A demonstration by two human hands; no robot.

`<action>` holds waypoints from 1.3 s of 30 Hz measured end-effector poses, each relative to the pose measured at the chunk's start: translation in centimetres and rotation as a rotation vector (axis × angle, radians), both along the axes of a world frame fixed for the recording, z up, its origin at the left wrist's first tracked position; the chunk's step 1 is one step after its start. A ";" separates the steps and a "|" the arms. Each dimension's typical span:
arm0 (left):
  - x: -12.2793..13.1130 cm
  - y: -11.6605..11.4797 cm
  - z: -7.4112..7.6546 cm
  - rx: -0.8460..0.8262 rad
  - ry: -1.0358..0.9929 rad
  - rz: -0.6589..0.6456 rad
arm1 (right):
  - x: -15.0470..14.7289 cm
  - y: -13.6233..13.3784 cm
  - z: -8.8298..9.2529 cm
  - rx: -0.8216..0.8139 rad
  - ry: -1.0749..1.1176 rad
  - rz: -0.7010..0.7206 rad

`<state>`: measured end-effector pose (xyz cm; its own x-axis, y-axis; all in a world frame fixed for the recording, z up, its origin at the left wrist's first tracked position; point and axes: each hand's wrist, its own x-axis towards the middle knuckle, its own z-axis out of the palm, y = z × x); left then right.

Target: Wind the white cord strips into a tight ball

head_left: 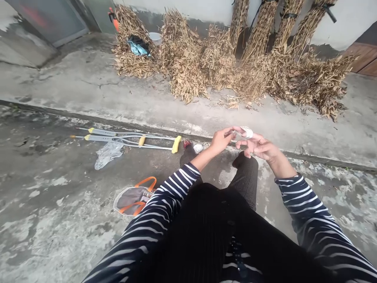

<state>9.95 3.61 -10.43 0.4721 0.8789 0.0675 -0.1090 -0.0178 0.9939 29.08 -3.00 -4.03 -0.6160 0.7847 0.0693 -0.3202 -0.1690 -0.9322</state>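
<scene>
Head view, seated on concrete ground [59,204] with legs stretched forward:

1. Slipping grip: the left hand [219,141] is curled, its fingertips apparently pinching the near end of a white wrap [246,132], likely gauze or tape, which sits between both hands. The right hand [260,147] is half open with its fingers spread, and it is hard to tell whether the wrap circles one of them. With so little fingertip contact, any easing of the pinch could let the wrap slide or unwind.

2. Soiling: the wrap is held above the dark trouser legs [246,177]. If dropped, it could pick up grit from the stained, rough concrete.

3. Lost roll: a small white roll [198,148] lies just beside the left foot [187,155]. A shift of that foot could knock it away.

4. Awkward reach: aluminium crutches [126,139] lie on the ground to the left, their yellow underarm pad [176,144] near that foot. Leaning for them could strain the seated balance or disturb the hold on the wrap.
</scene>
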 end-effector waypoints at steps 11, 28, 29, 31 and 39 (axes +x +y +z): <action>-3.2 0.2 1.5 -0.309 -0.156 -0.407 | 2.0 0.3 1.6 -0.057 0.022 -0.048; -6.0 3.2 2.4 -0.255 0.098 -0.500 | 0.7 -0.1 6.4 0.128 -0.187 -0.017; -6.0 3.7 2.4 -0.242 0.135 -0.485 | 0.4 -0.1 6.5 0.128 -0.191 -0.001; -5.8 4.6 2.6 -0.193 0.206 -0.446 | -0.2 0.1 6.9 0.125 -0.195 0.038; -3.2 2.6 5.4 0.214 0.392 -0.267 | -1.7 2.2 7.4 0.227 -0.171 0.089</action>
<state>6.76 6.23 -5.05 0.7037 0.7105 0.0055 0.2425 -0.2474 0.9381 27.36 -0.80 3.33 -0.6993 0.7036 0.1263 -0.1485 0.0298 -0.9885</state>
